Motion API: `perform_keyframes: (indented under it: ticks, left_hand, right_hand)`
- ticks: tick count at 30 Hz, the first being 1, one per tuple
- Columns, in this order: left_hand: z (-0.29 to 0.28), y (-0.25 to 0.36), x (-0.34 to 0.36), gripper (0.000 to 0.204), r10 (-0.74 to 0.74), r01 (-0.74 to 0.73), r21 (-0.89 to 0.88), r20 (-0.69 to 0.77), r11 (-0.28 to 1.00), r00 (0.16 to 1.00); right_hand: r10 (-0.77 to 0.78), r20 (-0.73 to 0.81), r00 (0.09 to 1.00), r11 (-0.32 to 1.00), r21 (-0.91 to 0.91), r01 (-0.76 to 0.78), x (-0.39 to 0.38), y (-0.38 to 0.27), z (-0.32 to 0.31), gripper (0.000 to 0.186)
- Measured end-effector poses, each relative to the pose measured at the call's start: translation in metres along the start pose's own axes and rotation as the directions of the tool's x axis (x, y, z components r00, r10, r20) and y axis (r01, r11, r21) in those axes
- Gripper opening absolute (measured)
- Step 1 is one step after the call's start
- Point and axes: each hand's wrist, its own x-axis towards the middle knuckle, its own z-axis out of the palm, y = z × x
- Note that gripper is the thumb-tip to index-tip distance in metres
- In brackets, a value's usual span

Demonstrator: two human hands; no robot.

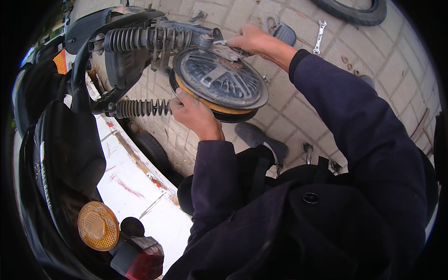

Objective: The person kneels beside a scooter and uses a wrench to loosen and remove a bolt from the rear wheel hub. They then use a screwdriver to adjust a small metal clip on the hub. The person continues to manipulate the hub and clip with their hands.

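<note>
A bare wheel rim (pixel 219 77) without a tyre, with a dusty dark hub face and a yellow band round its edge, sits tilted at the motorbike's back end. My left hand (pixel 198 116) grips its near left edge, thumb on the yellow band. At the rim's far side is my right hand (pixel 252 39), its fingers closed at a crumpled-looking greyish piece (pixel 229 51) over the hub's edge. Whether that is cloth or a metal part I cannot tell. Two coil-spring shock absorbers, an upper one (pixel 147 38) and a lower one (pixel 142 108), reach toward the wheel from the left.
The motorbike's dark bodywork (pixel 70 154), an orange turn signal (pixel 98 226) and a red tail lamp (pixel 144 261) fill the left. On the paving lie a spanner (pixel 320 37), a loose tyre (pixel 357 14) and several small rings (pixel 347 63). My shoe (pixel 261 140) is below the wheel.
</note>
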Motion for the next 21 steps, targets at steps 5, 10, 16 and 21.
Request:
perform_keyframes:
  ticks: [5, 10, 16, 21]
  left_hand:
    - [-0.005, 0.008, 0.007, 0.036, -0.072, 0.072, 0.017, 0.062, 0.997, 0.995]
    - [0.001, 0.012, 0.011, 0.033, -0.079, 0.079, 0.004, 0.042, 0.997, 0.996]
    - [-0.002, 0.007, 0.011, 0.033, -0.068, 0.067, 0.008, 0.031, 0.998, 0.997]
    - [0.002, 0.011, 0.011, 0.032, -0.089, 0.089, 0.023, 0.023, 0.996, 0.996]
  right_hand:
    - [-0.014, 0.039, 0.999, 0.989, -0.145, 0.02, 0.005, 0.004, -0.002, 0.033]
    - [-0.057, -0.029, 0.998, 0.998, 0.008, 0.058, -0.001, 0.012, -0.002, 0.029]
    - [0.061, 0.139, 0.988, 0.99, 0.118, -0.078, 0.002, 0.011, -0.006, 0.031]
    - [0.042, 0.227, 0.973, 0.974, 0.206, -0.09, 0.001, 0.018, -0.03, 0.044]
